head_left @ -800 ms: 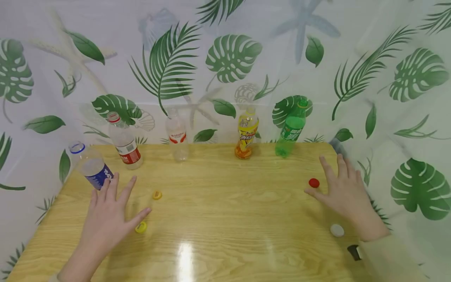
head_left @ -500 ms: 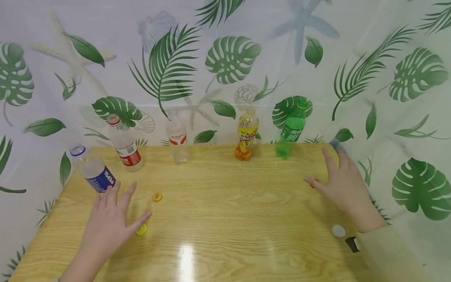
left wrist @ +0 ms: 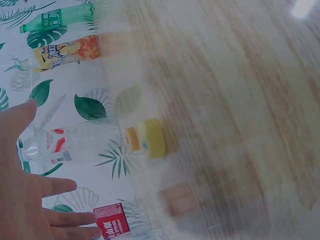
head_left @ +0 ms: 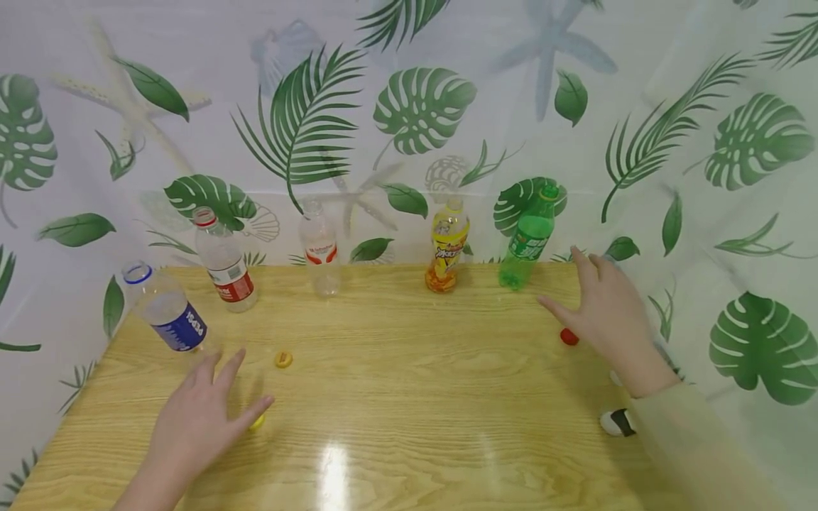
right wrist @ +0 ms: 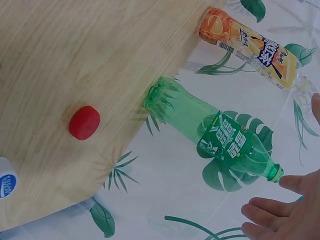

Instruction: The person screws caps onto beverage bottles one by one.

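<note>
My right hand (head_left: 603,305) hovers over the table's right side, thumb and fingers spread, holding nothing. Just left of it stands an uncapped green plastic bottle (head_left: 527,238). In the right wrist view the fingers (right wrist: 270,212) reach close to that bottle's green neck. A red bottle cap (head_left: 569,336) lies below the thumb. Also spread and holding nothing, my left hand (head_left: 192,419) hovers at the front left. Its thumb partly covers a yellow cap (head_left: 257,423); an orange cap (head_left: 284,359) lies just beyond. Past the fingertips stands an uncapped Pepsi bottle (head_left: 167,312).
Along the table's back edge stand a clear bottle with a red label (head_left: 225,262), a clear bottle with a white-and-red label (head_left: 321,248) and a yellow-labelled bottle (head_left: 447,245). A white cap (head_left: 608,424) lies by the right sleeve. A leaf-patterned sheet (head_left: 396,42) hangs behind.
My right hand has moved left and farther back, toward the green bottle, uncovering the red cap again. My left hand has drawn back slightly toward the front, away from the Pepsi bottle.
</note>
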Available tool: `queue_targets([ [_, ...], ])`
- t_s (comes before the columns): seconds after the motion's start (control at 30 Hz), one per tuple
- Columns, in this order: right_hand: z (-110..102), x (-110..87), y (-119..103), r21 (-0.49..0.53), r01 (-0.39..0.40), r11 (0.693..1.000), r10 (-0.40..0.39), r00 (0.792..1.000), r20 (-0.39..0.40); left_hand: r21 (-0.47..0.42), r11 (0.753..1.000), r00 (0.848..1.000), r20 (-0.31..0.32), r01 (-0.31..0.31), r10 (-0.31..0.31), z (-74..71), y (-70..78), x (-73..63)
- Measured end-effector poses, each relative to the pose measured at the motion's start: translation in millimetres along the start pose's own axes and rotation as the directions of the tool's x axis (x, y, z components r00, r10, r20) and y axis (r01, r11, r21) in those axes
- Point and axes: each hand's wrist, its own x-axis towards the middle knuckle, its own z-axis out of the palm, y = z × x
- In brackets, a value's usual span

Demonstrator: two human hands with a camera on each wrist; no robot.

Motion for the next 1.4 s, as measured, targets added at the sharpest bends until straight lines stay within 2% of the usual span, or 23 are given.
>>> queue_targets([
  [0.3, 0.1, 19.7, -7.1, -0.002, -0.014, 1.0, 0.014, 1.0, -0.001, 0.022, 1.0, 1.0, -0.014, -0.006, 0.007, 8.6, -2.7, -1.8],
  [0.57, -0.6, 35.2, -3.1, -0.019, -0.006, 1.0, 0.006, 1.0, -0.022, 0.042, 0.999, 1.0, 0.002, -0.015, 0.015, 14.9, -3.2, -1.4],
  [0.73, -2.0, 45.1, -2.2, -0.042, -0.027, 0.999, 0.027, 1.0, -0.005, 0.064, 0.998, 0.999, 0.038, -0.012, 0.009, 17.8, -3.2, 0.3],
  [0.97, 0.1, 58.7, -4.9, -0.002, -0.079, 0.997, 0.079, 0.997, 0.004, 0.077, 0.997, 0.996, 0.091, -0.018, 0.011, 21.1, -4.9, 3.2],
  [1.1, 1.9, 64.8, -5.2, -0.009, -0.086, 0.996, 0.086, 0.996, -0.014, 0.067, 0.997, 0.995, 0.102, -0.025, 0.018, 22.5, -6.7, 3.7],
  [1.4, 5.4, 78.9, -3.3, -0.039, -0.111, 0.993, 0.111, 0.994, 0.0, 0.041, 0.999, 0.993, 0.116, -0.031, 0.026, 25.5, -9.4, 1.4],
])
